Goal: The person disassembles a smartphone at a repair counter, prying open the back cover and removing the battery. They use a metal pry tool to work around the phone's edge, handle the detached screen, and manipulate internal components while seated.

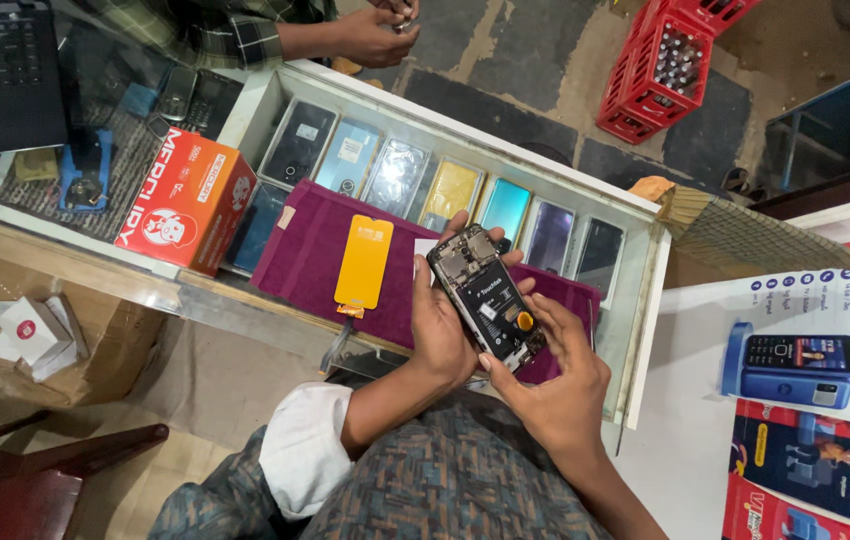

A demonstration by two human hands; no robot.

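While the phone (486,298) is lying open-backed above the purple cloth (317,250), we are cradling it in our left hand (442,322), fingers wrapped around its edge, and our right hand (557,372) is pressing its thumb at the lower end, the other fingers curled narrow beside it. The back cover is already off with the board and battery showing; the yellow panel (364,262) is waiting untouched on the cloth, so reassembly seems to be remaining.

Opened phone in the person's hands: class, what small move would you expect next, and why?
Probably pressing or lifting the small orange part near the phone's lower end. The left hand cradles the phone with its back cover off and its insides showing, while the right hand has its fingertips at that end, beside the orange part.
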